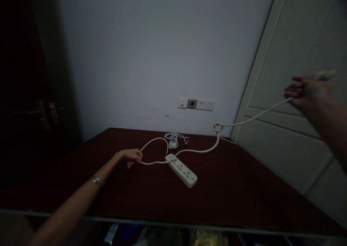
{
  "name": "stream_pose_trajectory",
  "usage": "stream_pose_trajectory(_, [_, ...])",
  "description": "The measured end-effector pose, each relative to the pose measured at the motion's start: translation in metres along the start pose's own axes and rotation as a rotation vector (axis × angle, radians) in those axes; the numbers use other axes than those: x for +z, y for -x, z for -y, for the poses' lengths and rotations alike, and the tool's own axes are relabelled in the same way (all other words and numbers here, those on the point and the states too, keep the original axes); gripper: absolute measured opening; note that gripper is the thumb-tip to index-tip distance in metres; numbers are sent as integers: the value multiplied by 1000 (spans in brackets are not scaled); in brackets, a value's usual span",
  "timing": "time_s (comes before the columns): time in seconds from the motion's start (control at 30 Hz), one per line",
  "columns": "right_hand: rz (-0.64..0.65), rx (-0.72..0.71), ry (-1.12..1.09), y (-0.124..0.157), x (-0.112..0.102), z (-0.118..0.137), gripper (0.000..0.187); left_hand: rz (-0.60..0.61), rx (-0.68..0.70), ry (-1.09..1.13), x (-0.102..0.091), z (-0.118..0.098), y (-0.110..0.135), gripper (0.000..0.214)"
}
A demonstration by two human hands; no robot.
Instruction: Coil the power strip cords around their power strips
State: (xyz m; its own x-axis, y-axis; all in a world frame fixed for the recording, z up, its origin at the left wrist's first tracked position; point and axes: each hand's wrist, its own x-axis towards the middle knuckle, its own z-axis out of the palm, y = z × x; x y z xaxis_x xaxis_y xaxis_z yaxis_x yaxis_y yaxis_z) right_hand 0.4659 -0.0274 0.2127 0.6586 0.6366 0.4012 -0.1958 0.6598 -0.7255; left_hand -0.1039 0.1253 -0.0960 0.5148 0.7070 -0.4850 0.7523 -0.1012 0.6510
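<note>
A white power strip point(182, 170) lies on the dark red tabletop point(230, 188). Its white cord point(199, 151) leaves the far end and makes a bend to the left, where my left hand point(133, 157) is closed around it just above the surface. From there the cord crosses the strip and rises to the right, with a small loop in it near the wall. My right hand point(307, 90), raised at the far right, grips the cord's other end. A blurred pale piece, perhaps the plug, sticks out behind that hand.
A white charger with a coiled cable point(173, 141) lies at the back of the table. Wall sockets point(205, 105) are set above it. A pale panelled door point(292, 68) stands to the right, a dark door with a handle point(45, 112) to the left. Several items fill the space below the front edge.
</note>
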Motion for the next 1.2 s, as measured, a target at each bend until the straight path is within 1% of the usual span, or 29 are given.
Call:
stream_pose_trajectory(0.07, [131, 27, -27, 26, 30, -9, 38, 25, -14, -67, 0, -13, -5, 29])
stream_pose_trajectory(0.13, [227, 65, -33, 52, 63, -18, 36, 45, -5, -99, -1, -31, -7, 25])
stream_pose_trajectory(0.17, [293, 90, -19, 63, 78, -22, 35, 32, 21, -111, -1, -43, -7, 23])
stream_pose_trajectory(0.2, [346, 103, -2, 74, 93, -25, 35, -8, 72, -117, 0, -57, -5, 21])
stream_pose_trajectory(0.23, [399, 74, -12, 83, 108, -29, 35, -60, 132, -114, 1, -73, -2, 21])
stream_pose_trajectory(0.27, [461, 59, 2, 90, 121, -32, 34, -216, 311, -105, 5, -91, 1, 23])
stream_pose_trajectory(0.3, [502, 29, 28, 96, 133, -35, 33, -365, 491, -66, 10, -109, 5, 31])
stream_pose_trajectory(0.33, [542, -8, 52, 100, 144, -38, 32, -456, 643, 11, 16, -128, 9, 45])
stream_pose_trajectory(0.37, [571, -42, 76, 103, 153, -40, 31, -498, 778, 114, 22, -147, 12, 60])
stream_pose_trajectory(0.4, [586, -77, 91, 104, 161, -41, 29, -489, 880, 196, 29, -163, 15, 71])
stream_pose_trajectory(0.43, [596, -108, 96, 103, 167, -43, 28, -494, 949, 256, 35, -178, 17, 76])
stream_pose_trajectory(0.47, [596, -131, 95, 102, 172, -43, 27, -522, 997, 314, 41, -190, 18, 73])
stream_pose_trajectory(0.5, [592, -148, 94, 99, 174, -43, 25, -537, 1034, 370, 45, -198, 18, 62])
stream_pose_trajectory(0.57, [579, -168, 95, 92, 171, -42, 22, -546, 1070, 470, 48, -207, 19, 35])
stream_pose_trajectory(0.6, [566, -171, 95, 88, 166, -42, 21, -533, 1075, 521, 48, -208, 19, 27])
stream_pose_trajectory(0.63, [547, -169, 90, 85, 160, -42, 20, -512, 1070, 576, 48, -208, 21, 25])
stream_pose_trajectory(0.73, [490, -137, 71, 81, 133, -52, 21, -449, 1009, 714, 45, -203, 30, 30])
stream_pose_trajectory(0.8, [518, -85, 111, 88, 113, -66, 24, -448, 942, 709, 44, -201, 39, 32])
stream_pose_trajectory(0.9, [621, 29, 239, 114, 86, -96, 32, -539, 840, 545, 49, -203, 50, 31])
stream_pose_trajectory(0.97, [638, 104, 274, 140, 72, -120, 36, -600, 812, 428, 55, -205, 54, 28])
stream_pose_trajectory(1.03, [666, 194, 317, 169, 61, -143, 38, -662, 821, 350, 62, -207, 54, 23])
stream_pose_trajectory(1.07, [705, 240, 329, 183, 57, -155, 39, -712, 832, 326, 65, -208, 53, 21])
stream_pose_trajectory(1.13, [783, 326, 316, 211, 50, -175, 41, -840, 847, 295, 70, -208, 50, 17])
stream_pose_trajectory(1.2, [867, 373, 264, 235, 47, -193, 44, -953, 866, 302, 75, -207, 45, 15])
